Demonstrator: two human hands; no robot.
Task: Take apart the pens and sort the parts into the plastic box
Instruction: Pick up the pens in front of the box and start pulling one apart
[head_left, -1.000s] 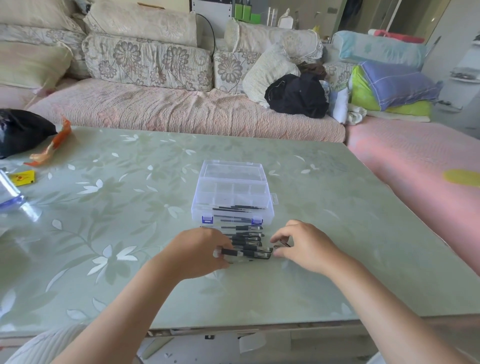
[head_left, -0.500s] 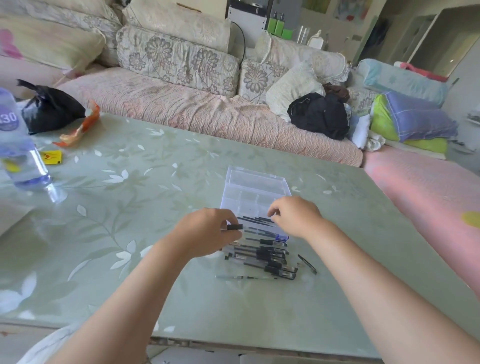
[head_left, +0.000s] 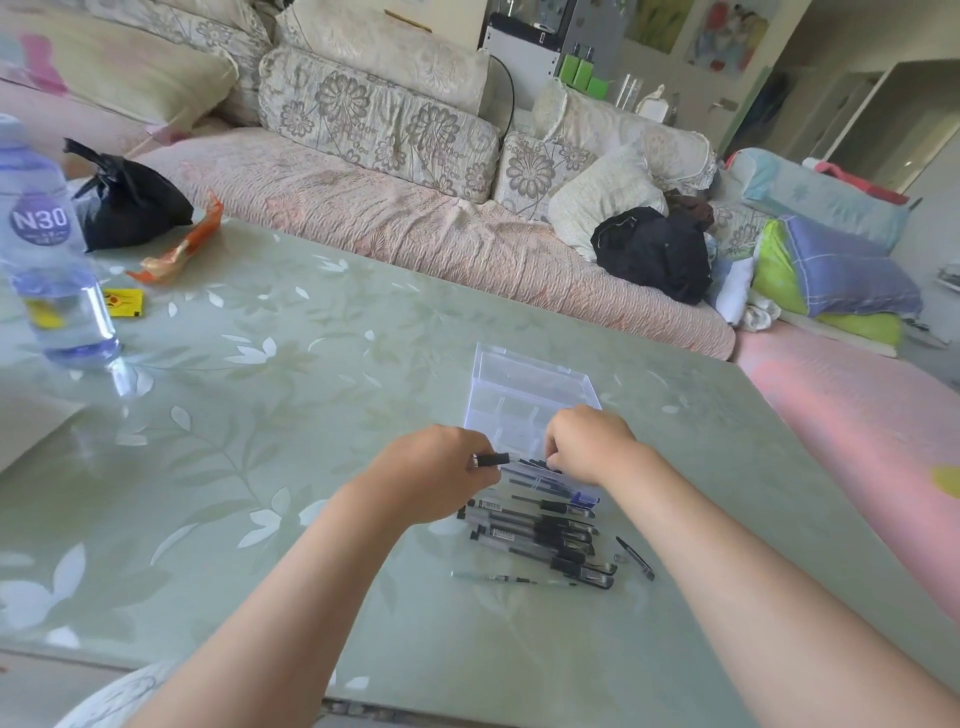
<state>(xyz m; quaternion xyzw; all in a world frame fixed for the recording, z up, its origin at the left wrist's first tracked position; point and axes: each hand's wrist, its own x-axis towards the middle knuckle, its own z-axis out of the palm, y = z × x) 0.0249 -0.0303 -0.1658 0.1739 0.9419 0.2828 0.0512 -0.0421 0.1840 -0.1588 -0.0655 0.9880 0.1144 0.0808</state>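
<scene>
While the left hand (head_left: 436, 475) pinches a black pen piece (head_left: 492, 460) at centre frame, the right hand (head_left: 589, 441) curls shut over the plastic box (head_left: 524, 379) (contents hidden). Judged best: release parts low into separate compartments; whole pens (head_left: 540, 535) wait just below.

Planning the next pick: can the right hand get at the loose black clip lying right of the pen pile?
Probably yes. The clip lies alone on bare table, below the right hand and forearm, nothing covering it.
</scene>
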